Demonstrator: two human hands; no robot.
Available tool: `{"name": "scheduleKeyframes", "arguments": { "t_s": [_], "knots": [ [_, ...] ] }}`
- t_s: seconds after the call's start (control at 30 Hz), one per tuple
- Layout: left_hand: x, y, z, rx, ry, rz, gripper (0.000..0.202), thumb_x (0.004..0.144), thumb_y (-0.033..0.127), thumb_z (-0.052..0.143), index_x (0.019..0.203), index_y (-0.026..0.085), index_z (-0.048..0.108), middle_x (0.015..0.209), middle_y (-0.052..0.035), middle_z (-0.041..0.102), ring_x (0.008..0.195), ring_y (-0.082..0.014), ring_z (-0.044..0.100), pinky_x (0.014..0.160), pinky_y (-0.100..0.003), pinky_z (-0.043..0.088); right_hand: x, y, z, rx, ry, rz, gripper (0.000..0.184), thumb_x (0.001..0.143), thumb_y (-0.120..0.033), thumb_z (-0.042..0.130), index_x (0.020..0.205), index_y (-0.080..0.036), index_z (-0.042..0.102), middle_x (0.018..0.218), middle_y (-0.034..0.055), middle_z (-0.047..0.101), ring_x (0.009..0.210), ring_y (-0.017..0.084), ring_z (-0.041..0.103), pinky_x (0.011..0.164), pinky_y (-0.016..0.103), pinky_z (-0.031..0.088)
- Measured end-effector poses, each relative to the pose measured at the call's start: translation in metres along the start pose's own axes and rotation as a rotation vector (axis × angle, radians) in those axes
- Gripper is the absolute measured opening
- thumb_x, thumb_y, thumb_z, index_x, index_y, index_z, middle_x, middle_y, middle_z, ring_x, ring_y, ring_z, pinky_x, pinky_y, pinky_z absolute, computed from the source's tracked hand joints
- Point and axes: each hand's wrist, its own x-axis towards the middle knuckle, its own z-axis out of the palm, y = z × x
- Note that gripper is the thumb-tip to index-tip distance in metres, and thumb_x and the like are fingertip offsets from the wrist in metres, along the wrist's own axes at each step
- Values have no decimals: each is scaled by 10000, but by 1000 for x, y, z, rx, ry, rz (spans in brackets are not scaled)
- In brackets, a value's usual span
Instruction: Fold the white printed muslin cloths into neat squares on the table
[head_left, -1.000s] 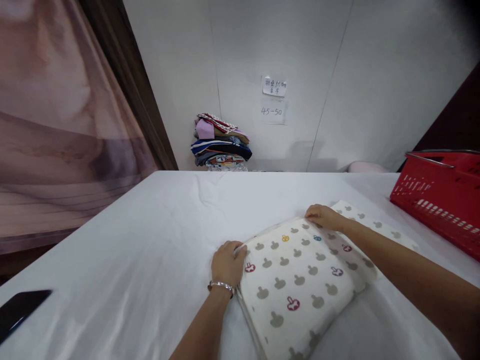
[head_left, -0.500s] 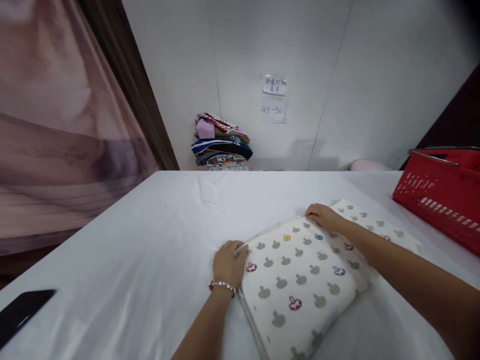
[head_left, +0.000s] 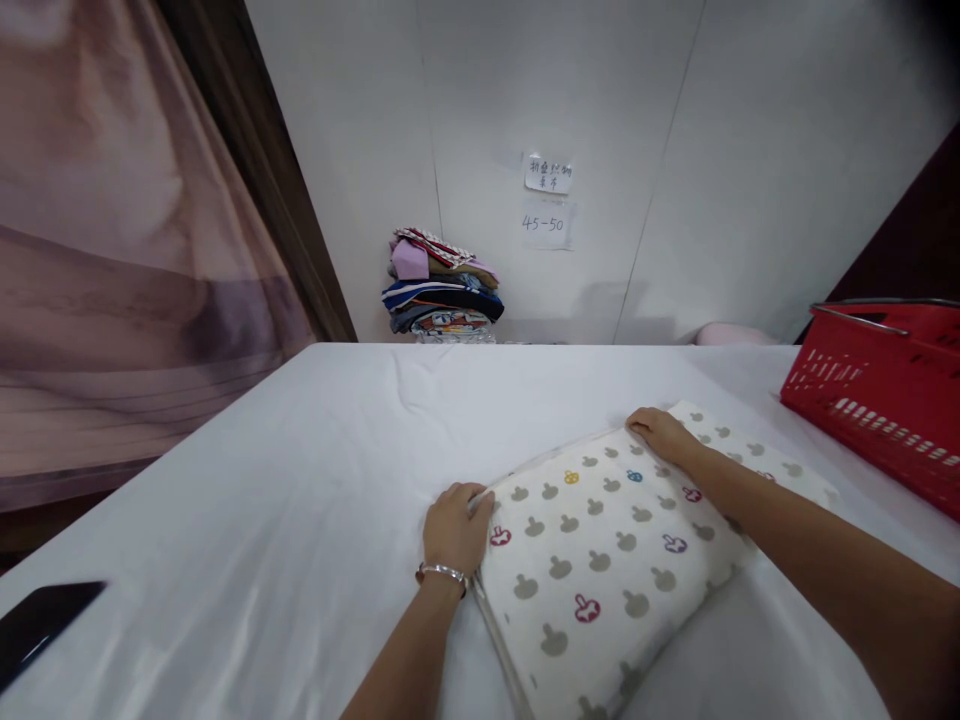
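Lying in the lower centre of the frame and running to the right is a mushroom-print cloth, off-white with grey mushrooms and a few outlined in red, yellow, blue and purple. Its near left part looks layered, with more than one edge showing along the left side; a paler stretch reaches out beyond the right forearm. The left hand grasps the cloth's far left corner between thumb and forefinger. The right hand pinches the far edge, right of centre, its fingertips bent over the hem.

Should the two hands pull unevenly, the upper layer would probably skew and its edges stop matching those beneath. A loose pinch at the right could let one layer slip free, and the right forearm, passing low over the cloth, might drag in a crease. The covering on the white-draped table is itself rippled, so it could ruck up if the cloth is tugged along it.

Farther out, a silver bracelet circles the left wrist, and a black phone-like slab rests at the lower left. A red plastic basket stands at the right edge. Beyond the table's far side, a stack of folded fabrics rises against the wall, left of two handwritten paper notes. A pinkish curtain hangs at the upper left.
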Motion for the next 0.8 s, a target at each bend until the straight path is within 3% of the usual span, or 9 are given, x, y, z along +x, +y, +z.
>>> {"name": "scheduleKeyframes", "arguments": {
  "t_s": [0.1,0.2,0.37,0.5,0.63,0.8],
  "knots": [
    [0,1,0,-4,-6,-19,169,821,300,494,837,227,646,866,-1,635,847,-153,550,763,-280,377,-5,5,6,-19,41,30,340,838,-272,352,1024,-199,627,1123,67,607,1056,207,524,940,345,378],
    [0,1,-1,2,-3,-16,170,821,303,495,836,226,646,867,-3,635,845,-154,550,764,-282,378,-10,7,14,-56,52,88,417,862,-340,326,1184,-198,550,1309,64,482,1236,222,382,1033,385,286],
    [1,1,-1,9,-10,-11,174,824,301,491,839,221,645,869,-6,636,844,-154,550,764,-283,381,-13,9,20,-94,-16,183,490,883,-427,270,1269,-201,471,1372,70,409,1292,243,301,1033,441,276],
    [1,0,-1,3,-16,-15,181,824,309,490,846,221,646,879,-5,638,863,-157,551,775,-287,378,-17,16,14,-137,-9,298,551,891,-452,234,1353,-173,348,1449,84,266,1341,252,162,1062,473,193],
    [1,-1,-1,0,-12,-11,185,824,318,486,840,225,646,871,-1,638,861,-157,554,773,-286,378,-20,26,17,-166,-76,410,541,879,-470,260,1339,-206,368,1438,60,297,1328,255,208,1049,489,213],
    [2,-1,-2,15,-17,-7,195,826,323,481,845,219,645,868,-6,640,839,-155,558,770,-286,384,-23,51,4,-180,-45,440,544,885,-466,249,1346,-202,361,1434,35,311,1318,196,244,1049,343,264]
  ]
}}
